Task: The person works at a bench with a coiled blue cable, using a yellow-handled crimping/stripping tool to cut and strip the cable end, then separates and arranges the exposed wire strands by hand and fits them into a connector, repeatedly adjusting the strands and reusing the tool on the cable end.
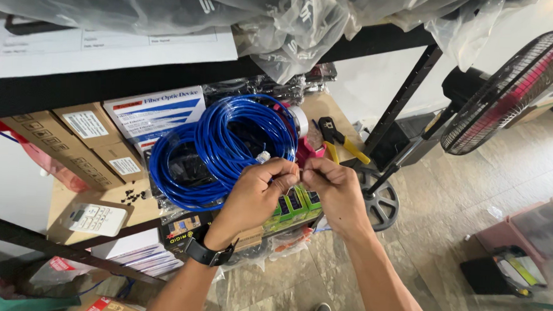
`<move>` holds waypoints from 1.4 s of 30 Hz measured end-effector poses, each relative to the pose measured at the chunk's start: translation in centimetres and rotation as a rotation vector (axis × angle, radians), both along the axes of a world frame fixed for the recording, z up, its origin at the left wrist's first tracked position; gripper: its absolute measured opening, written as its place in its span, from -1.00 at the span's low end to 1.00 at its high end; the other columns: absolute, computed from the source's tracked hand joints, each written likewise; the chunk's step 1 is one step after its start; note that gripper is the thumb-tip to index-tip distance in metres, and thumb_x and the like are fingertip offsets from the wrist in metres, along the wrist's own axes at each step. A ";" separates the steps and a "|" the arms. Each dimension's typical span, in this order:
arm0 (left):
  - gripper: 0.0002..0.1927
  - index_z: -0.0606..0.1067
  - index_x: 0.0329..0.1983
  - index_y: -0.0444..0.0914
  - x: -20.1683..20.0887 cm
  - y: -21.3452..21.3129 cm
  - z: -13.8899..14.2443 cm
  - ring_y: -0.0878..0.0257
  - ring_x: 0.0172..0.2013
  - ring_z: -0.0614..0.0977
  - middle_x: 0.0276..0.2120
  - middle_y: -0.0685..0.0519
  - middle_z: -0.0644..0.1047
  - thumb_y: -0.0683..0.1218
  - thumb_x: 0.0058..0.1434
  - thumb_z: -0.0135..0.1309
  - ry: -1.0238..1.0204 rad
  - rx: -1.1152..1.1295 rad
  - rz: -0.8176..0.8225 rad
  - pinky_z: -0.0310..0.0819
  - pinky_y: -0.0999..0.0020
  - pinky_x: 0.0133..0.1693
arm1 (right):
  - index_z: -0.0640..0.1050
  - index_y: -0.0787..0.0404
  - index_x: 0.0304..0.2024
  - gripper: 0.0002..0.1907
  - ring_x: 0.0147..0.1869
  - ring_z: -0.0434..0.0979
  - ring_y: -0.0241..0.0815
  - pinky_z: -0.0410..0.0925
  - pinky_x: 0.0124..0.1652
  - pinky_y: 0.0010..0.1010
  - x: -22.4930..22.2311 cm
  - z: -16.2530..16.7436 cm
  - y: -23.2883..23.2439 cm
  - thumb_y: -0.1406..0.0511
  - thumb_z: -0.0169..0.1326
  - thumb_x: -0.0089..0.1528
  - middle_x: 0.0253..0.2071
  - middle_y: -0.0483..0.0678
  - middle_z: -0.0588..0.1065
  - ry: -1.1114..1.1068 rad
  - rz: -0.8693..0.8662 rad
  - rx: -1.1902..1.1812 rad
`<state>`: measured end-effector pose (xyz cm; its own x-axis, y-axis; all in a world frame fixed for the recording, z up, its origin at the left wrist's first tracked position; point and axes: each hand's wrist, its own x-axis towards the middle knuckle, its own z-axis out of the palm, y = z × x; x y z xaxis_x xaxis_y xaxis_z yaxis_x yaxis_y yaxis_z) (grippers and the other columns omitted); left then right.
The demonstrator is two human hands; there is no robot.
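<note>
Both hands meet in front of a coil of glossy blue round cable [227,144] lying on a wooden shelf [69,196]. The left hand [256,192], a black watch [209,253] on its wrist, pinches the cable's clear plastic end plug [263,156] with closed fingers. The right hand [332,188] touches it, fingertips curled tight on something too small to make out. Yellow-handled crimping pliers [339,139] lie just behind.
</note>
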<state>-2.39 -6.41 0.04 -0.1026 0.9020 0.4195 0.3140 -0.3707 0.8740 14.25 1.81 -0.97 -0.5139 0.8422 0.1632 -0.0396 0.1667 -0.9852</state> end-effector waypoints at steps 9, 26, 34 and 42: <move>-0.87 0.64 -0.19 -0.33 -0.8 0.9 0.2 0.50 -0.33 0.60 -0.36 0.18 0.64 -0.17 0.25 0.20 -0.206 -0.244 -0.121 0.51 0.53 -0.27 | 0.58 0.33 -0.26 -0.96 -0.27 0.51 -0.44 0.39 -0.24 -0.57 1.2 2.2 0.5 0.44 0.15 0.26 -0.36 -0.14 0.58 -0.081 -0.015 0.162; -0.83 0.64 -0.24 -0.33 -0.9 2.8 0.5 0.48 -0.44 0.52 -0.45 0.17 0.59 -0.10 0.25 0.20 -0.314 -0.302 -0.154 0.39 0.52 -0.38 | 0.60 0.22 -0.24 -0.84 -0.14 0.57 -0.12 0.44 -0.12 -0.33 1.8 6.9 -1.9 0.47 0.17 0.12 -0.20 0.01 0.48 -0.232 0.009 0.958; -0.83 0.64 -0.24 -0.33 -0.7 3.2 0.0 0.49 -0.40 0.52 -0.42 0.19 0.59 -0.11 0.28 0.19 -0.399 -0.321 -0.160 0.40 0.53 -0.34 | 0.65 0.18 -0.22 -0.80 -0.07 0.53 -0.10 0.38 -0.02 -0.29 1.6 6.1 -2.6 0.49 0.18 0.11 -0.17 -0.05 0.52 -0.295 -0.026 1.045; -0.87 0.63 -0.20 -0.31 0.4 2.6 -0.5 0.46 -0.45 0.56 -0.43 0.15 0.61 -0.15 0.27 0.19 -0.285 -0.135 -0.030 0.48 0.52 -0.36 | 0.53 0.30 -0.26 -0.97 -0.27 0.34 -0.41 0.26 -0.24 -0.53 0.3 1.2 0.7 0.43 0.09 0.31 -0.37 -0.20 0.43 -0.005 -0.108 0.029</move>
